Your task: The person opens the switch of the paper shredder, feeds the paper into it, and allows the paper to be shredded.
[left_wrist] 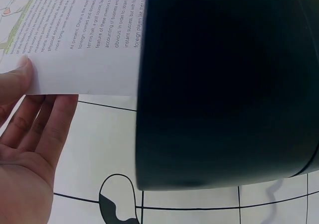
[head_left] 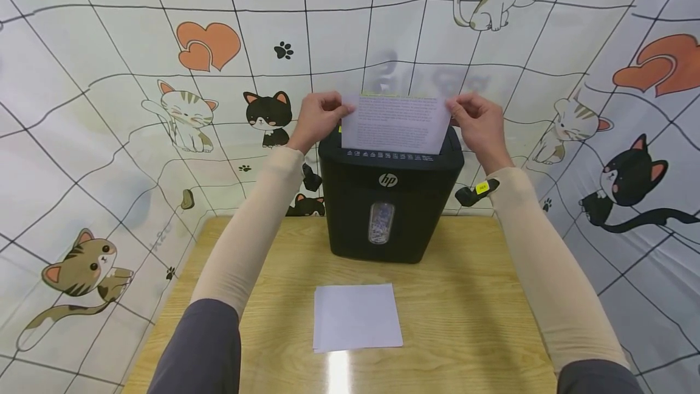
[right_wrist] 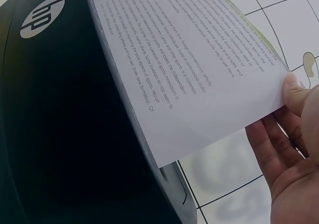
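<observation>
A printed sheet [head_left: 395, 123] stands upright in the top slot of a black HP shredder [head_left: 358, 199], its lower edge hidden inside. My left hand [head_left: 319, 117] pinches the sheet's left edge near the top, thumb in front. On the opposite edge my right hand [head_left: 481, 126] pinches it the same way. In the left wrist view the left hand [left_wrist: 30, 129] has its thumb on the paper [left_wrist: 84, 74] and the fingers behind. The right wrist view shows the right hand [right_wrist: 294, 144] at a corner of the sheet [right_wrist: 199, 119]. Shreds show through the shredder's window [head_left: 381, 224].
A small stack of white paper [head_left: 357, 317] lies on the wooden table [head_left: 459, 321] in front of the shredder. Behind the table hangs a white sheet with a grid and cartoon cats [head_left: 268, 114]. Black straps sit around both wrists.
</observation>
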`<control>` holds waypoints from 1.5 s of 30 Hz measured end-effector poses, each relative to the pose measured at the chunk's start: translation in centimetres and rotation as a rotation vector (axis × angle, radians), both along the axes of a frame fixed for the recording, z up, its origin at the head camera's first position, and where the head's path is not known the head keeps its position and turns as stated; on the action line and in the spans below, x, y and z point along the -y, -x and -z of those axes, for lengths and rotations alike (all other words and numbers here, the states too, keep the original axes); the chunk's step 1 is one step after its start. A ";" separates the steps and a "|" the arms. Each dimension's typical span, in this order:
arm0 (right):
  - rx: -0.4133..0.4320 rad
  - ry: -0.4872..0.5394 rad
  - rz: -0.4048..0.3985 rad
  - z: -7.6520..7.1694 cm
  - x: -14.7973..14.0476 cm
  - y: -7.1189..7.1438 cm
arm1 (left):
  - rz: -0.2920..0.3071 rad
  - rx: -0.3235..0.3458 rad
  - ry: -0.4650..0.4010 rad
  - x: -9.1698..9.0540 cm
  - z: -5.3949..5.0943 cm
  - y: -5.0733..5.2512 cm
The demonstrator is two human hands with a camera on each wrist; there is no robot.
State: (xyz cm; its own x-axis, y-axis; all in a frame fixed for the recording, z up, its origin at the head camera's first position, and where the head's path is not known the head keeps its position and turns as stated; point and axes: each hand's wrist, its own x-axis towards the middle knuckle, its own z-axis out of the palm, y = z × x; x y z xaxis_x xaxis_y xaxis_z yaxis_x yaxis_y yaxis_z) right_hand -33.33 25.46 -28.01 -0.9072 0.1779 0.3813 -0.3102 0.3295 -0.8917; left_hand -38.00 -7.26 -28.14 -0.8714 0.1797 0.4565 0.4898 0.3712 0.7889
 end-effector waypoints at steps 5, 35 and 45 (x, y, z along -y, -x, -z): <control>0.005 -0.033 0.023 0.3 0.1 -0.1 | 0.010 0.019 -0.014 0.1 0.3 -0.1; 0.012 -0.162 0.053 1.0 0.3 -0.6 | 0.012 0.020 -0.020 0.6 1.3 -0.2; 0.014 -0.158 0.057 1.2 0.2 -0.6 | -0.014 0.053 0.023 0.4 1.6 -0.2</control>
State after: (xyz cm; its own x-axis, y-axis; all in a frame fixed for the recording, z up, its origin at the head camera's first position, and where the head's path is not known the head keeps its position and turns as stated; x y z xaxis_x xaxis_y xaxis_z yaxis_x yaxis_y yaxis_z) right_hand -32.69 25.29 -29.21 -0.9029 0.1682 0.3956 -0.2746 0.4824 -0.8318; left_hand -37.81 -7.66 -29.77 -0.8967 0.1769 0.4058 0.4423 0.3963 0.8046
